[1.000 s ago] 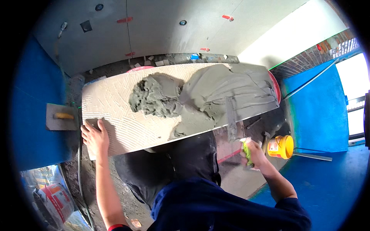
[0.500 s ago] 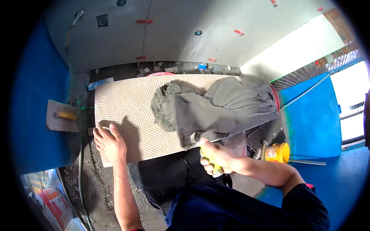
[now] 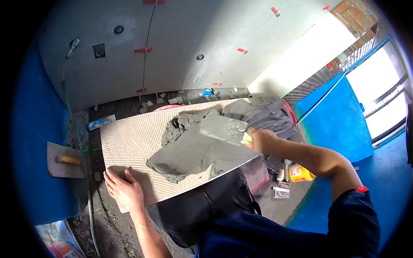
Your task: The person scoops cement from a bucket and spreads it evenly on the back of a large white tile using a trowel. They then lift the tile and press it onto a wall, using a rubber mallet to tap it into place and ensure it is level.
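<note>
Clenches the right hand (image 3: 260,139) around the yellow handle (image 3: 247,137) of a trowel (image 3: 221,129) at centre, aiming its long axis left and slightly up over grey mortar (image 3: 185,150). Holds the left hand (image 3: 127,191) loosely spread at the lower-left edge of a ribbed slab (image 3: 129,142), slanting lengthwise toward upper right.

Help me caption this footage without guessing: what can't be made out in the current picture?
Head view, throughout:
Trowel handle: mostly covered by the right hand.
Left hand: its palm side is hidden by its own back.
Red rim: what it belongs to lies mostly beneath the pale board.
Yellow bucket: partly hidden by the right forearm.
Red-and-white container: cut off at lower left.
</note>
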The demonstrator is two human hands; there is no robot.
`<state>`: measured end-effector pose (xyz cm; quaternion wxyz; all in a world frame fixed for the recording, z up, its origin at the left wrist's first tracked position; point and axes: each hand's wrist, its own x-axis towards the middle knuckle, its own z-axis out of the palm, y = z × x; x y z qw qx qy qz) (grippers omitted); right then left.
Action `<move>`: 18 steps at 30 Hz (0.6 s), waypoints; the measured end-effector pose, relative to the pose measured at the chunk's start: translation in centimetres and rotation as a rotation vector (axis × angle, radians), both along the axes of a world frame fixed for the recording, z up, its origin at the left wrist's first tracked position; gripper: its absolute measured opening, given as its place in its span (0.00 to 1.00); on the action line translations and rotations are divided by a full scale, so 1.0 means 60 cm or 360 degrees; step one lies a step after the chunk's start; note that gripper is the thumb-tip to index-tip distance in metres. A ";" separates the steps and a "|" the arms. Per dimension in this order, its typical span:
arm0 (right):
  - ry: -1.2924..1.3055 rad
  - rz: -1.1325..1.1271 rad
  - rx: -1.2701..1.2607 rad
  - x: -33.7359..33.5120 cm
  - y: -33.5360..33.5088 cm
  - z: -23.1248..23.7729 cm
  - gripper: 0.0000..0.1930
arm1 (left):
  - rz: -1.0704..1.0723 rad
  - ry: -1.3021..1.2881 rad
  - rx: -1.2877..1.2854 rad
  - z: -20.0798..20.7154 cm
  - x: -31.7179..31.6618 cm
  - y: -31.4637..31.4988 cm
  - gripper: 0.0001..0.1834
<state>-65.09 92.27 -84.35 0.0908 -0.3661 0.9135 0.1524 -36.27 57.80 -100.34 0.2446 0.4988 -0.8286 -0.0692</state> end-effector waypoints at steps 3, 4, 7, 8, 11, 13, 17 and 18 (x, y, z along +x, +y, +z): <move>-0.0338 -0.0661 0.0030 -0.054 0.028 0.005 0.32 | 0.0009 0.0000 0.0033 -0.006 -0.006 0.001 0.34; -0.0529 -0.0953 0.0057 -0.069 0.033 0.011 0.33 | 0.0011 -0.0001 0.0052 -0.007 -0.008 0.002 0.34; -0.1250 -0.1407 -0.0501 0.013 0.032 0.015 0.35 | 0.0071 -0.0037 0.0151 0.004 -0.017 0.008 0.35; -0.1114 -0.0992 -0.0441 0.041 0.046 -0.005 0.33 | 0.0067 -0.0051 0.0139 -0.001 -0.015 0.005 0.35; -0.0664 -0.0111 -0.0348 0.082 0.077 -0.031 0.30 | 0.0091 -0.0144 0.0076 -0.008 -0.004 -0.004 0.34; -0.0332 -0.0241 -0.0031 0.030 0.092 -0.013 0.28 | 0.0100 -0.0176 0.0035 -0.017 0.000 -0.008 0.34; 0.0078 -0.0541 -0.0119 -0.145 0.194 -0.021 0.33 | 0.0082 -0.0189 0.0093 -0.011 -0.006 -0.002 0.33; -0.0061 -0.0757 -0.0119 -0.188 0.223 -0.015 0.33 | 0.0090 -0.0203 0.0091 -0.013 -0.008 -0.001 0.33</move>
